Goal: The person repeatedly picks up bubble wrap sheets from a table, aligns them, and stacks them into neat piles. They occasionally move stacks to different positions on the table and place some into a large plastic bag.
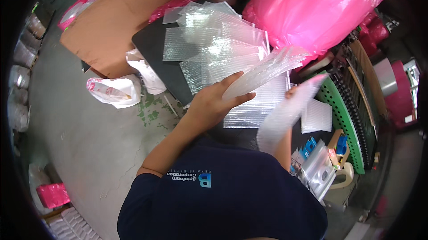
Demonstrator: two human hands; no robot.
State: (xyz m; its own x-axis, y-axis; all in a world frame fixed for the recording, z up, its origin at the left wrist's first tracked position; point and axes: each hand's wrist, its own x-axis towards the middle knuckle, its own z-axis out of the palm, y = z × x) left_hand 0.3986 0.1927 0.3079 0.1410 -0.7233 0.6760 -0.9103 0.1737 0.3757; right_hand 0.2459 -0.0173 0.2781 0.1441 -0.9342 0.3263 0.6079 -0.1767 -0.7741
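Observation:
My left hand (208,105) is closed around a thin stack of clear bubble wrap bags (267,71), thumb on the near side and fingers on the far side. The stack tilts up toward the right. My right hand (292,92) grips a single bubble wrap bag (287,115), smeared by motion; most of that hand is hidden behind it. Below and beyond both hands, many more bubble wrap bags (191,44) lie fanned out in overlapping layers on a black table (154,39). Another small bubble wrap piece (316,116) lies to the right of my right hand.
A large pink plastic bag (316,8) bulges at the far right. A green perforated panel (345,124) edges the table's right side, near a tape dispenser (343,177) and clear plastic packets (318,171). Brown cardboard (120,21) and a white bag (118,90) stand to the left.

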